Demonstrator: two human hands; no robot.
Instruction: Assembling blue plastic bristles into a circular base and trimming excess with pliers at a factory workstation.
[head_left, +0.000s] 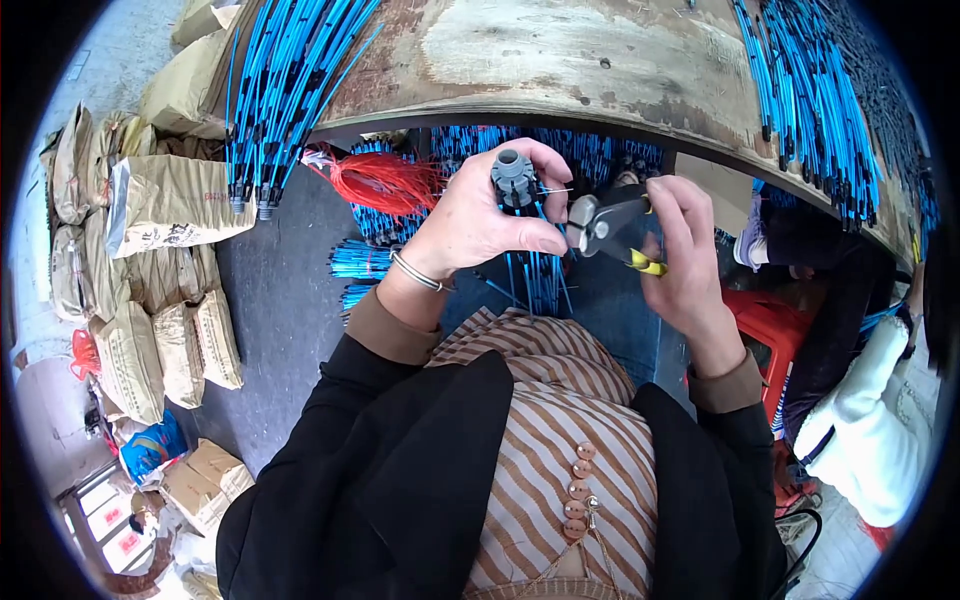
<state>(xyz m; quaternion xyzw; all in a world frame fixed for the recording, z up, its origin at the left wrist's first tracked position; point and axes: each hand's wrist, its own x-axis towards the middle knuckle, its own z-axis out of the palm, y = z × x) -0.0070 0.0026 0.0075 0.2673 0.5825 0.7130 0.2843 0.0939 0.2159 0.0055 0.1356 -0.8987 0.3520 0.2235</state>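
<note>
A small grey plastic fitting (513, 176) with thin blue wires (533, 275) trailing down from it is pinched in the left hand (480, 215), thumb and fingers closed round its ribbed body, just above the lap. Close beside it, the right hand (685, 250) is wrapped shut around the yellow-tipped handles of a pair of cutting pliers (600, 225), whose head is pointed at a thin pin sticking out of the fitting. The fitting is judged light and rigid, best held by its body, while the wires are limp and thin and would likely kink if pulled on. Beyond the left hand, a red bundle of strands (385, 182) and more blue wire bundles (365, 258) are seen on the floor. Past both hands, a worn wooden table (560, 60) is draped with many blue cables (285, 80). Far out to the left of the hands, brown paper sacks (165, 205) are stacked.
</note>
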